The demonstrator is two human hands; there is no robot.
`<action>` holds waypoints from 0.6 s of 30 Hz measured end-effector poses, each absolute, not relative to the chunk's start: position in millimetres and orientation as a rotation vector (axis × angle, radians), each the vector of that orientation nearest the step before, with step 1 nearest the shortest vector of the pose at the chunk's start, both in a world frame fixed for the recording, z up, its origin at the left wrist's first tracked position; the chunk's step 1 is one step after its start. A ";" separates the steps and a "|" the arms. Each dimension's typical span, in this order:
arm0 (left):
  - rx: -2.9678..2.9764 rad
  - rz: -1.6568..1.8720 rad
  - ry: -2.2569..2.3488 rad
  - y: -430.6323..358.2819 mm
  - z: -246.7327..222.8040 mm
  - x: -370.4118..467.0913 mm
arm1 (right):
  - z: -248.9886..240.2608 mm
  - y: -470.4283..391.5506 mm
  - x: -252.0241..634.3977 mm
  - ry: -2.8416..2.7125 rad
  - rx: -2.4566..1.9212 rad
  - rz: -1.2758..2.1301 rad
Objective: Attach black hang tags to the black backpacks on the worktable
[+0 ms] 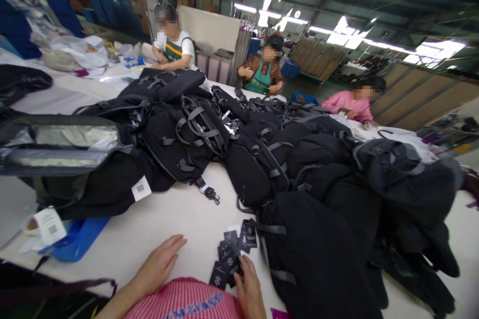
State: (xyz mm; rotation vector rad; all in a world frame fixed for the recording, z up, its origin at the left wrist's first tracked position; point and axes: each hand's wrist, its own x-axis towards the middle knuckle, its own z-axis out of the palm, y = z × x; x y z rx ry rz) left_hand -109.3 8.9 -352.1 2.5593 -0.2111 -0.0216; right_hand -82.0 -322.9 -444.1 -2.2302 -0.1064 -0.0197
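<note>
Over the pale tabletop, my left hand (pixel 161 260) is stretched out with its fingers extended and holds nothing. My right hand (pixel 251 286) rests at the right edge of a loose pile of small black hang tags (pixel 229 254), thumb and fingers apart. Its fingertips are at the nearest tags; whether they touch one is hard to see. White snowflake marks show on several tags. Just right of this hand lies a large black backpack (pixel 314 254) with grey straps. A strap end with a black clip (pixel 211 193) lies beyond the tags.
Black bags (pixel 254 169) are heaped across the table. At left, an insulated bag (pixel 63 144) with a silvery lining lies open above a blue tray (pixel 80 239). White paper tags (pixel 141 188) hang nearby. Three people (pixel 264 72) work across the table.
</note>
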 end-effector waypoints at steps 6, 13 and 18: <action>2.532 -0.457 -0.724 -54.2 -329.1 -82.2 | -433.4 -362.7 -63.0 -0.088 -2.295 -0.050; 2.501 -0.426 -1.135 -97.3 -358.6 -68.8 | -428.7 -380.7 -11.5 -0.174 -2.453 -0.050; 2.595 -0.541 -0.985 -89.3 -385.3 -82.4 | -420.0 -355.0 2.8 -0.212 -2.598 -0.033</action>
